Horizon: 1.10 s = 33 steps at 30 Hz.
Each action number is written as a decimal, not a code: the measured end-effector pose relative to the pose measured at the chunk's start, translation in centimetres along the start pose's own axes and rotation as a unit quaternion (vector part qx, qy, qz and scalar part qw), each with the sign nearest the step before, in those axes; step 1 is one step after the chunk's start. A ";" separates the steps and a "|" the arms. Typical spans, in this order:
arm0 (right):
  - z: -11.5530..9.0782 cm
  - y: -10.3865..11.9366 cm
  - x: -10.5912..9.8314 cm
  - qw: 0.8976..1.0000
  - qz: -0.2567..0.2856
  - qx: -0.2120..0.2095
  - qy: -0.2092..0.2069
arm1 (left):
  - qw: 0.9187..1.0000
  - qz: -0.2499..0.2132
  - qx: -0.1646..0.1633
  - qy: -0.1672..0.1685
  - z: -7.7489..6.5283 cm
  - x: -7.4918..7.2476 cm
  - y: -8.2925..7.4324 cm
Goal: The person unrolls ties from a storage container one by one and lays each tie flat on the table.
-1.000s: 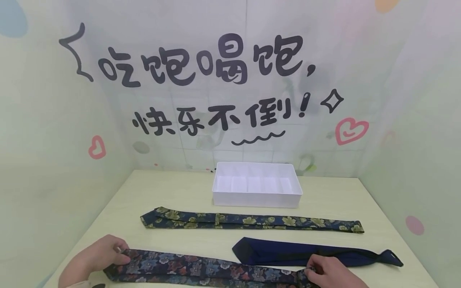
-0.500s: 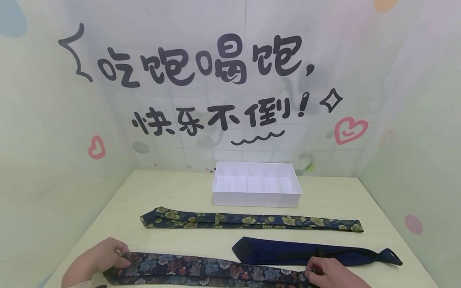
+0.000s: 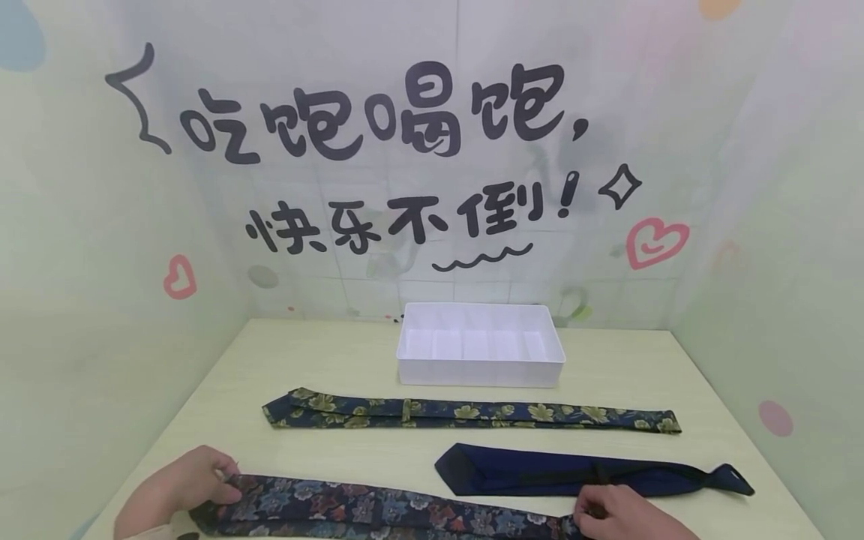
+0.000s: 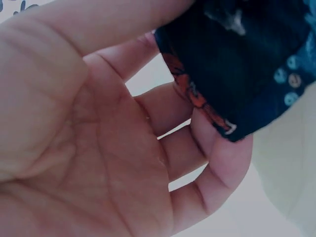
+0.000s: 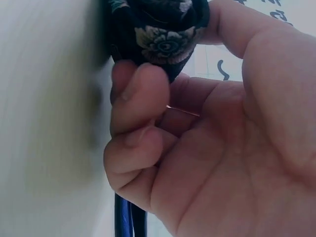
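Observation:
A dark necktie with blue, red and grey flowers (image 3: pixel 351 506) stretches between both hands along the near side of the table. My left hand (image 3: pixel 178 487) pinches its broad end between thumb and fingers; in the left wrist view the tie's pointed corner (image 4: pixel 237 94) lies against the fingers. At the narrower end, my right hand (image 3: pixel 617 514) grips the cloth, with several fingers curled in the right wrist view, where a flower (image 5: pixel 165 44) shows on the fabric. Just behind the right hand lies a plain navy necktie (image 3: pixel 526 472), its looped tip at the right.
A navy necktie with yellow-green flowers (image 3: pixel 472 412) lies straight across the middle of the table (image 3: pixel 324 352). Behind it stands a white divided box (image 3: pixel 479 373), near the back wall with black lettering. Printed walls rise on both sides.
Both hands keep hold of the floral necktie. Its left part has dropped slightly in view, and the hands have shifted only a little; the other ties stay put.

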State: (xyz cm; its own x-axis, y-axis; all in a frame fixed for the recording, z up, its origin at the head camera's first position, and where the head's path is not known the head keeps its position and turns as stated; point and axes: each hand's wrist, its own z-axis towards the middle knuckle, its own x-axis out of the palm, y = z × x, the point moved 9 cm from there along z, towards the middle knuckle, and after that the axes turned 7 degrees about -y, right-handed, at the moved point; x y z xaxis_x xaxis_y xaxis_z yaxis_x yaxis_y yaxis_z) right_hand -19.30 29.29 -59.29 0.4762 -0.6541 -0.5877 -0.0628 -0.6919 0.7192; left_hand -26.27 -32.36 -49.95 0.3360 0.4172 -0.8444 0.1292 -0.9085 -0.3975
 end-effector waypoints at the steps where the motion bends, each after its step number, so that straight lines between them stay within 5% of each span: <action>1: 0.0 -0.1 0.0 1.000 0.000 0.001 0.000 | 1.000 0.005 0.001 -0.002 0.0 0.0 -0.1; 6: -0.1 0.1 -0.2 1.000 0.005 0.007 -0.008 | 1.000 0.009 -0.019 -0.010 0.4 0.0 -0.5; 10: -1.6 3.5 -0.8 0.999 0.008 0.006 -0.031 | 0.999 -0.001 -0.017 -0.029 0.3 -0.7 -2.2; 15: -3.9 8.8 -1.5 0.998 -0.006 -0.027 -0.049 | 0.998 -0.001 0.033 -0.054 -0.6 -1.6 -6.9; 18: -3.1 7.0 -1.5 0.998 0.000 -0.049 -0.046 | 0.994 0.006 0.077 -0.075 -1.1 -1.4 -10.9; 23: -0.9 2.8 -0.8 0.995 0.012 -0.096 -0.026 | 0.984 -0.017 0.147 -0.095 -1.7 0.5 -17.9; 29: 0.3 3.7 0.9 0.990 -0.015 -0.138 -0.013 | 0.961 -0.049 0.269 -0.029 -2.1 4.6 -24.2; 33: 0.0 4.8 1.2 0.991 -0.020 -0.132 -0.020 | 0.951 -0.053 0.304 0.026 -2.3 7.4 -26.6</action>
State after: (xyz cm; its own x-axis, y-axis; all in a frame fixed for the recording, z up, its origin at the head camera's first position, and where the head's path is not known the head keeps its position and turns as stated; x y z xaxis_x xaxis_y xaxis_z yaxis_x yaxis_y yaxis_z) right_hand -19.07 25.22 -56.54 0.4389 -0.6428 -0.6278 0.1899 -0.6166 0.7641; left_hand -25.11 -5.19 -44.82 0.3994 0.4900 -0.7749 -0.3922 -0.6726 -0.6275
